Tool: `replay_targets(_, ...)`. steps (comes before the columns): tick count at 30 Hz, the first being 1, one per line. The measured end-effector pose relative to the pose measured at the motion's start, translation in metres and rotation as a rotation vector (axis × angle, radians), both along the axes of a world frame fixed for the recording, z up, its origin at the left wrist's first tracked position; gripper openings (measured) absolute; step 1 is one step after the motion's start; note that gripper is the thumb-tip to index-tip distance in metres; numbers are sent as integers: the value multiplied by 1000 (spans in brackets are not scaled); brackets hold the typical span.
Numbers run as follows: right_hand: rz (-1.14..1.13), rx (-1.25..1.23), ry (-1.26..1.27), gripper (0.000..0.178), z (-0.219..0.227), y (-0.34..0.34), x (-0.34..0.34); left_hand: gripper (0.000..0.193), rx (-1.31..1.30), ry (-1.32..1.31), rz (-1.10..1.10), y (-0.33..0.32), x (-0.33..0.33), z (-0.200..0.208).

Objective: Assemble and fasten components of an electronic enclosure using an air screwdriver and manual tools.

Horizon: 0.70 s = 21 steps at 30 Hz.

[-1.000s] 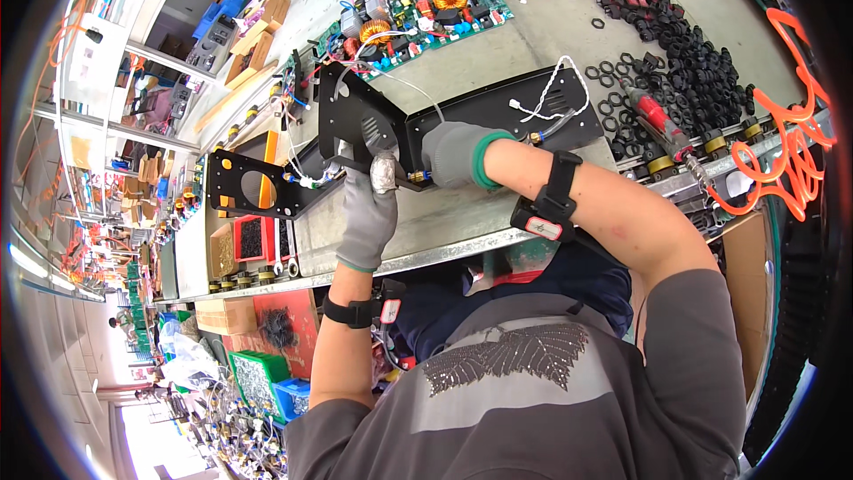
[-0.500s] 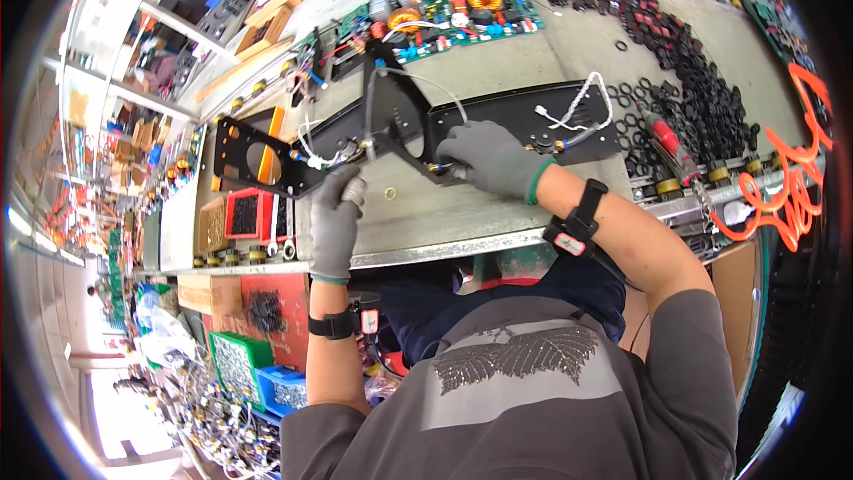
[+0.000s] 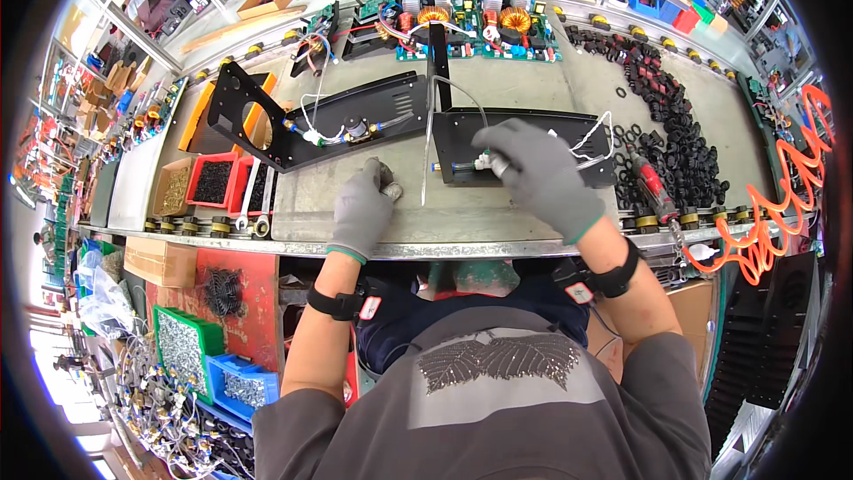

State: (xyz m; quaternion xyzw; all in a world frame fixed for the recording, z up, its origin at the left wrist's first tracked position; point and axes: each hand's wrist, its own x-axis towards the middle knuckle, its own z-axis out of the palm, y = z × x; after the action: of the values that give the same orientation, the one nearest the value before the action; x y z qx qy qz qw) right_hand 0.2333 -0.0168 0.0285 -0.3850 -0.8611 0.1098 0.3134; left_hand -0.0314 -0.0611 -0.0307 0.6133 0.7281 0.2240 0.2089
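Observation:
Both my hands wear grey gloves. My right hand (image 3: pixel 540 176) is over the right black metal housing (image 3: pixel 458 135), fingers curled beside a blue-ended push fitting (image 3: pixel 442 167) and thumb and fingertips close together; what is between them is hidden. My left hand (image 3: pixel 362 206) is low over the bench near its front edge, fingers bent and thumb against them; whatever it holds cannot be made out. Just beyond it, the left black metal housing (image 3: pixel 298 149) carries a small valve (image 3: pixel 357 128) with fittings and white wires. A thin grey tube (image 3: pixel 428 138) loops up from the right housing and hangs down between the two.
Circuit boards with copper coils (image 3: pixel 515 21) stand at the back. Black rings and nuts (image 3: pixel 675 147) pile up at right, beside a red power driver (image 3: pixel 653 185) on an orange coiled hose (image 3: pixel 786 187). Red bins (image 3: pixel 215 180) and wrenches (image 3: pixel 263 213) are at left.
The right housing now lies flatter and apart from the left one. My right hand has lifted slightly off its fitting; my left hand has drawn away from the left housing. The view has shifted.

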Motion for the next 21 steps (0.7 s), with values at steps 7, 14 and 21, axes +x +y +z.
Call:
replay_targets(7,-69,-259,-345,23,-26,6,-33,20,-73,-1144,72,11,6,-11)
replay_targets(14,-58,-236,-394,21,-27,14,-35,20,-154,-1158,77,25,28,-10)
replay_targets(21,-60,-177,-358,20,-31,12,-35,21,-151,-944,-15,21,33,-7)
